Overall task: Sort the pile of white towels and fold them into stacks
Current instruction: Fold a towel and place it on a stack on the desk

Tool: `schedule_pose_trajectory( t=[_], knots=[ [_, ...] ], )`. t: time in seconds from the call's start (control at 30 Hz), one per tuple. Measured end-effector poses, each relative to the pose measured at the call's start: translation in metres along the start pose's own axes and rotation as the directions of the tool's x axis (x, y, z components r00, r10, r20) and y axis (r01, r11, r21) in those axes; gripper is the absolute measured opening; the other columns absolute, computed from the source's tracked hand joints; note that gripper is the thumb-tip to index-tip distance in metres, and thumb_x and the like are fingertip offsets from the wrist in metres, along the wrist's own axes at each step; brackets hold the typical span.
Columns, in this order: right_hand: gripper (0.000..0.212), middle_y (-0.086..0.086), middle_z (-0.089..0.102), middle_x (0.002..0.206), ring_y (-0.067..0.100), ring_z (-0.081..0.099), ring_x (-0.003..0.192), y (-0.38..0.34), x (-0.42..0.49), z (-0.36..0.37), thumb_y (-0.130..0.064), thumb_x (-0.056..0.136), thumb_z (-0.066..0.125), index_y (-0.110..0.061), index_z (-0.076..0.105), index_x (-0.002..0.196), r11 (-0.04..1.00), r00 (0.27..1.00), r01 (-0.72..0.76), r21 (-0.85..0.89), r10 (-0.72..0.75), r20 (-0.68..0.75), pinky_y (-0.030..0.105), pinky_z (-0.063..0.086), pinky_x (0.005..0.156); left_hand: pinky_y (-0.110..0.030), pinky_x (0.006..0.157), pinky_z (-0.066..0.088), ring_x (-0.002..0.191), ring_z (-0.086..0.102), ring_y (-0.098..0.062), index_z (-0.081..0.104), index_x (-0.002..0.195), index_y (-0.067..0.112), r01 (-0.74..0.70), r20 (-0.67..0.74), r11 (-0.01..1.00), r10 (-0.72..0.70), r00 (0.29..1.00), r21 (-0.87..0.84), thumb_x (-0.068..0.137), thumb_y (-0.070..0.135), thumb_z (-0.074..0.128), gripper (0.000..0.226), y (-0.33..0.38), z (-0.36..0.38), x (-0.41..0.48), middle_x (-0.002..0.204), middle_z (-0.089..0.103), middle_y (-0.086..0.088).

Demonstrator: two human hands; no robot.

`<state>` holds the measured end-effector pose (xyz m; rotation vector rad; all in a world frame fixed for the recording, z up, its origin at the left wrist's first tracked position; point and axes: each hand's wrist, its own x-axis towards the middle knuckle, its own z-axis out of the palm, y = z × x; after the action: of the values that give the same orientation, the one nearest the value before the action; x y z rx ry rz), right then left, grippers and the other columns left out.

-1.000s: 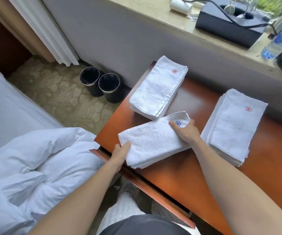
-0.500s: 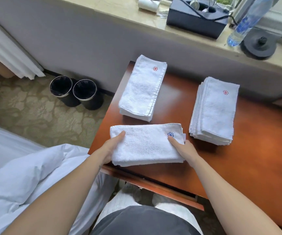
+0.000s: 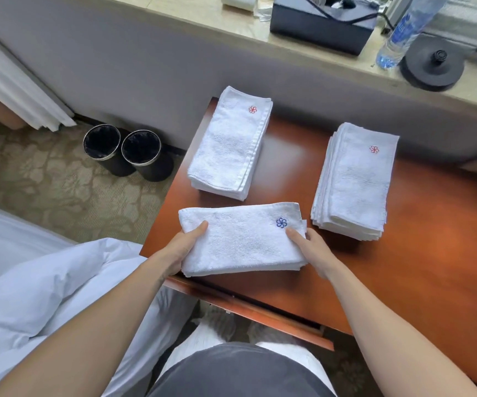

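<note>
On the reddish-brown wooden surface (image 3: pixel 288 156) two red-flowered white towel stacks (image 3: pixel 228 147) (image 3: pixel 354 181) sit beyond the folded white blue-flowered towel (image 3: pixel 240 242), now squared up, no longer angled. The left hand (image 3: pixel 180 250) and right hand (image 3: pixel 311 247) grip its ends. Left of it, two round black bins (image 3: pixel 117 167) (image 3: pixel 157 171) hold dark liners (image 3: pixel 101 141).

We have a single wide-angle view from the person's head, looking forward and steeply down, close over the worktop (image 3: pixel 403 253) and both forearms.
</note>
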<state>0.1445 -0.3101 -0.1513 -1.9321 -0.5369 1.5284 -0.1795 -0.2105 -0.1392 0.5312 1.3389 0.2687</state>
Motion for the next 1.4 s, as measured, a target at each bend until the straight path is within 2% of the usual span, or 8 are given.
schedule_pose_trajectory(
  t=[0.2,0.47,0.7,0.87,1.0,1.1,1.27,1.4],
  knots=[
    [0.064,-0.002,0.074,0.115,0.014,0.073,0.104,0.001,0.006,0.0,-0.059,0.083,0.079,-0.011,0.061,0.122,0.992,0.998,-0.037,-0.12,0.043,0.049,0.036,0.057,0.098,-0.027,0.058,0.06,0.087,0.078,-0.021,0.065,0.122,0.014,-0.064,-0.108,0.997,0.068,0.992,0.043,0.096,0.046,0.069,0.042,-0.006,0.006,0.001,0.098,0.08,-0.002],
    [0.052,-0.005,0.079,0.111,0.012,0.075,0.104,0.009,0.001,-0.019,-0.055,0.081,0.078,-0.017,0.07,0.116,1.0,0.987,-0.017,0.019,0.013,0.16,0.029,0.054,0.091,-0.03,0.061,0.062,0.091,0.078,-0.023,0.067,0.122,0.014,-0.062,-0.138,0.998,0.064,0.988,0.02,0.086,0.05,0.078,0.052,-0.014,0.009,0.004,0.103,0.08,-0.005],
    [0.056,0.003,0.076,0.121,0.019,0.073,0.111,0.013,0.007,-0.031,-0.038,0.08,0.08,-0.014,0.066,0.128,0.978,0.971,-0.117,0.173,0.076,0.226,0.027,0.057,0.085,-0.04,0.083,0.061,0.108,0.074,-0.028,0.066,0.128,0.014,0.02,0.025,0.997,-0.019,1.0,-0.078,0.093,0.065,0.061,0.062,-0.006,0.01,0.005,0.119,0.076,-0.009],
    [0.057,0.006,0.073,0.128,0.022,0.071,0.118,0.014,0.011,-0.038,-0.034,0.084,0.077,-0.012,0.062,0.134,0.967,0.958,-0.164,0.195,0.109,0.264,0.035,0.053,0.097,-0.051,0.096,0.057,0.107,0.074,-0.031,0.064,0.13,0.009,0.007,-0.04,0.998,-0.01,0.999,-0.068,0.095,0.057,0.064,0.059,-0.014,0.006,0.012,0.118,0.076,-0.012],
    [0.058,0.007,0.072,0.13,0.023,0.069,0.119,0.018,0.012,-0.039,-0.031,0.084,0.075,-0.011,0.059,0.137,0.961,0.95,-0.188,0.205,0.124,0.287,0.037,0.052,0.099,-0.046,0.084,0.063,0.1,0.076,-0.027,0.055,0.129,0.016,-0.031,-0.199,0.998,0.04,0.979,0.05,0.09,0.059,0.069,0.06,-0.021,0.007,0.011,0.118,0.074,-0.007],
    [0.056,0.006,0.071,0.132,0.023,0.068,0.122,0.022,0.013,-0.043,-0.029,0.087,0.075,-0.014,0.058,0.138,0.96,0.941,-0.193,0.204,0.122,0.317,0.037,0.052,0.1,-0.038,0.073,0.062,0.096,0.075,-0.024,0.055,0.123,0.021,-0.048,-0.244,0.992,0.075,0.967,0.115,0.095,0.056,0.065,0.046,-0.023,0.009,0.013,0.117,0.072,-0.004],
    [0.065,0.004,0.074,0.126,0.022,0.072,0.115,0.022,0.012,-0.033,-0.034,0.081,0.081,-0.01,0.059,0.137,0.975,0.966,-0.131,0.181,0.084,0.245,0.037,0.054,0.098,-0.029,0.074,0.056,0.101,0.07,-0.016,0.052,0.131,0.021,-0.091,-0.259,0.965,0.156,0.953,0.246,0.1,0.057,0.055,0.047,-0.031,0.008,0.013,0.12,0.069,0.001],
    [0.075,0.006,0.075,0.123,0.024,0.073,0.113,0.017,0.011,-0.025,-0.043,0.077,0.087,-0.008,0.058,0.136,0.972,0.981,-0.107,0.21,0.069,0.183,0.041,0.055,0.1,-0.044,0.089,0.061,0.104,0.075,-0.027,0.057,0.131,0.019,-0.069,-0.159,0.991,0.086,0.983,0.114,0.098,0.053,0.063,0.048,-0.024,0.007,0.014,0.119,0.075,-0.007]
  ],
)
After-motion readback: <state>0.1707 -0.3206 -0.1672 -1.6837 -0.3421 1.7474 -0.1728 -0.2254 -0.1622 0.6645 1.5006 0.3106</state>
